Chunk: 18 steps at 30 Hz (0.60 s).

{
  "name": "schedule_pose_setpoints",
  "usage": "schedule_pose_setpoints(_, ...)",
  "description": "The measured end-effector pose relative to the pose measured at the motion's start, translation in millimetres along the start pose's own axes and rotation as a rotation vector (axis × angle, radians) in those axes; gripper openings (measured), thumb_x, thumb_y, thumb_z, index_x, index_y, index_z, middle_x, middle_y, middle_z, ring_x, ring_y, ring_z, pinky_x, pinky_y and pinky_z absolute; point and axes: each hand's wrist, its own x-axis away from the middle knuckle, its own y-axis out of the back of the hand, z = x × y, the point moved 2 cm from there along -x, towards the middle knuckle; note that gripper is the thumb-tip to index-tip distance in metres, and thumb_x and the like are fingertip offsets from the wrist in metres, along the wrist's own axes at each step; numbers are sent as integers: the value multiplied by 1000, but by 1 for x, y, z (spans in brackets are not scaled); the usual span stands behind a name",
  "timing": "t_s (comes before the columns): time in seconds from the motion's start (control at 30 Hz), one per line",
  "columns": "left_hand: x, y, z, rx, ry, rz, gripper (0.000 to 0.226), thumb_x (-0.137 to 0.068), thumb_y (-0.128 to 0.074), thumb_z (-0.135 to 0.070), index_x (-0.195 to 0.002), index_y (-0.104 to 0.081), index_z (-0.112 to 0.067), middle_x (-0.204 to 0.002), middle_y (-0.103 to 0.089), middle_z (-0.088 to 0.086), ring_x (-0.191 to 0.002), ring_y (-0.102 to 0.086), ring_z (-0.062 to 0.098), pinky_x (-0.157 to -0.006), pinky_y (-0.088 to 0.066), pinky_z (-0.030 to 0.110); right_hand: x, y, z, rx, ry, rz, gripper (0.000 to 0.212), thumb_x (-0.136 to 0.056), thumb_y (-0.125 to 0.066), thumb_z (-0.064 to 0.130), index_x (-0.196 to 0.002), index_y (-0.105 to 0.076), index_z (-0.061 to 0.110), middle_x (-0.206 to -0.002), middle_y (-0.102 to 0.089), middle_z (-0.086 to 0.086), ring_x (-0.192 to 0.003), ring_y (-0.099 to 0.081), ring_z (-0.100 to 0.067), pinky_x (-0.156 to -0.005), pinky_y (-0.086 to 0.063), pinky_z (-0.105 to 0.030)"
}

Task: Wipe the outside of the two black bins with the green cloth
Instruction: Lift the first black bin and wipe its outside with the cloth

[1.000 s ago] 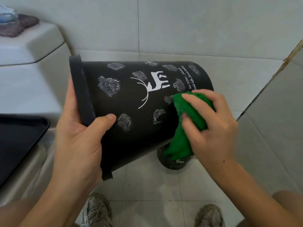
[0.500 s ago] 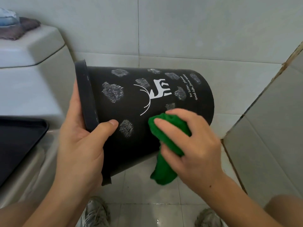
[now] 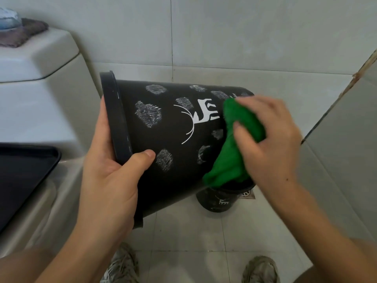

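Note:
A black bin [image 3: 169, 152] with a white deer print and grey smudges is held on its side in the air, rim to the left. My left hand [image 3: 110, 180] grips its rim, thumb on the outer wall. My right hand [image 3: 269, 137] grips the bunched green cloth [image 3: 236, 144] and presses it against the bin's wall near the base end. A second, smaller black bin [image 3: 220, 201] stands upright on the floor below, mostly hidden by the cloth and the held bin.
A white toilet tank [image 3: 34, 64] with a folded cloth [image 3: 18, 33] on top fills the left. A black tray [image 3: 22, 176] lies at the left edge. Tiled walls stand behind and to the right. A floor drain [image 3: 246, 194] and my shoes [image 3: 122, 266] are below.
My right hand has moved the green cloth up and toward the bin's base end, after sliding it down toward the middle half a second ago. The second bin shows again below.

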Motion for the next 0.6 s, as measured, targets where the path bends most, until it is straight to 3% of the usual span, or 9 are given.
schedule_pose_setpoints(0.1, 1, 0, -3, -16, -7, -4, 84, -76, -51, 7, -149, -36, -30, -129, -64, -4, -120, -61, 19, -103, -45, 54, -4, 4, 5, -11, -36, -83, 38, -80, -60, 13, -117, -68, 11, -115, -62, -8, -103, -58, -16, -90, -39, -11)
schedule_pose_setpoints(0.23, 1, -4, 0, -16, 6, -23, 85, -80, -51, 17, -149, -35, -31, -124, -67, -7, -116, -64, 16, -100, -49, 50, 27, -5, 33, 24, 293, 80, 33, -83, -61, 13, -115, -71, 10, -115, -65, -13, -101, -63, -27, -89, -49, -28)
schedule_pose_setpoints(0.43, 3, -3, -1, -40, 1, -20, 85, -75, -53, 6, -149, -35, -33, -123, -67, -9, -115, -64, 14, -102, -47, 52, -10, 8, -14, -5, -140, -104, 39, -81, -59, 18, -118, -68, 14, -114, -63, -7, -99, -52, -2, -87, -36, -5)
schedule_pose_setpoints(0.5, 3, -4, -1, -31, -2, -17, 85, -75, -52, 4, -148, -35, -34, -124, -67, -8, -117, -63, 17, -103, -45, 54, 2, 4, 0, 0, -63, -80, 39, -79, -60, 17, -117, -68, 13, -115, -63, -8, -101, -57, -11, -88, -41, -15)
schedule_pose_setpoints(0.6, 2, -6, 2, -5, 2, -3, 84, -76, -50, 6, -149, -35, -33, -128, -65, -5, -119, -62, 20, -103, -44, 56, 27, -5, 26, 17, 208, 84, 37, -80, -61, 16, -117, -71, 14, -116, -64, -9, -100, -63, -25, -86, -49, -29)
